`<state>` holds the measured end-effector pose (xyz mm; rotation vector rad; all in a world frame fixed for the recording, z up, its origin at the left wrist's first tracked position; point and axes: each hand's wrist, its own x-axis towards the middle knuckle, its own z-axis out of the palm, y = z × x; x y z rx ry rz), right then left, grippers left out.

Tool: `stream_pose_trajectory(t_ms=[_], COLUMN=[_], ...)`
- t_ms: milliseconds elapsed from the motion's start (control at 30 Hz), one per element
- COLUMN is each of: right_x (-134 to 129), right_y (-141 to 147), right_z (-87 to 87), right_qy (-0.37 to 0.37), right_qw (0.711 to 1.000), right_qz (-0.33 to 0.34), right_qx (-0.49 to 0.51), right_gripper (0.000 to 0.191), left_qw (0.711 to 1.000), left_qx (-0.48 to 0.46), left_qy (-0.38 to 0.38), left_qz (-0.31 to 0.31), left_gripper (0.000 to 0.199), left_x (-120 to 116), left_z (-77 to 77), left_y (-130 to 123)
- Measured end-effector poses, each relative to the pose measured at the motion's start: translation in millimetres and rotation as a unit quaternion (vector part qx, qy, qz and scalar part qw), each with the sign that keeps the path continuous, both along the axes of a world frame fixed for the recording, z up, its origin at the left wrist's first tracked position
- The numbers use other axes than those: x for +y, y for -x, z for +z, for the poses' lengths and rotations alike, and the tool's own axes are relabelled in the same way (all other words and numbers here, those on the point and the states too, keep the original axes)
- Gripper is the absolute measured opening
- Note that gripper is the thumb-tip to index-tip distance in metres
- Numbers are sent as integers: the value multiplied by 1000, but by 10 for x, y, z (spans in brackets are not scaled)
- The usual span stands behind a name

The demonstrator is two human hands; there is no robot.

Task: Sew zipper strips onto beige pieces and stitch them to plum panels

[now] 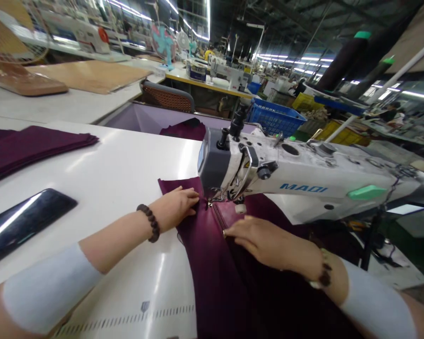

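Note:
Dark maroon fabric point(212, 263) runs under the presser foot point(210, 203) of a white sewing machine point(304, 183) marked MAQI. My left hand point(176, 205) lies flat on the fabric just left of the needle area, fingers stretched out. To the right of the foot, my right hand point(265, 238) pinches the fabric between thumb and fingers along a stitched fold. A small shiny bit shows at those fingertips, too small to name. Part of the cloth passes behind the machine head, and its right side hangs in dark shade.
A black phone point(28, 223) lies on the white table point(137, 146) at left, below a stack of maroon pieces point(38, 148). Behind the machine stand a chair point(167, 96) and a blue crate point(275, 117). Thread cones point(349, 61) rise at upper right; a fan point(24, 47) stands far left.

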<state>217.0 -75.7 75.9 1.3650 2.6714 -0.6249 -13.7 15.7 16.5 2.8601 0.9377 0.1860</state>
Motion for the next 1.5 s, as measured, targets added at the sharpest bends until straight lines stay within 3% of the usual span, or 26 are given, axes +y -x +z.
stream_pose_trajectory(t_ms=[67,100,200,267,400,567,1000,1267,1500], right_x=[0,-17,-135,-233,-351,-358,-338,-256,-252], right_y=[37,60,176,291,496,546,657,583,501], right_z=[-245,-376,-665,-739,-745,-746,-718,-637,-696], right_qy=[-126,-148,-154,-161,-163,-170,-173,-145,-155], right_qw=[991,987,983,977,966,965,963,972,970], right_qz=[-49,-62,-100,-142,-201,-198,-195,-177,-187], right_qx=[1,2,8,7,-1,-15,-67,-50,22], right_gripper=[33,36,46,48,48,48,46,45,44], left_qw=[1000,1000,1000,1000,1000,999,986,984,989], left_qx=[-3,-4,-16,-20,-1,22,107,112,76], left_qy=[0,0,-13,-17,-14,7,129,138,118], left_qz=[0,-1,-1,1,-8,-37,-23,-23,-36], left_gripper=[18,20,33,42,54,58,64,65,65], left_x=[-223,-336,-576,-628,-578,-478,-309,-251,-186], left_z=[19,13,-47,-98,-196,-262,41,31,-101], left_y=[-78,-124,-219,-220,-128,-23,-54,-68,-63])
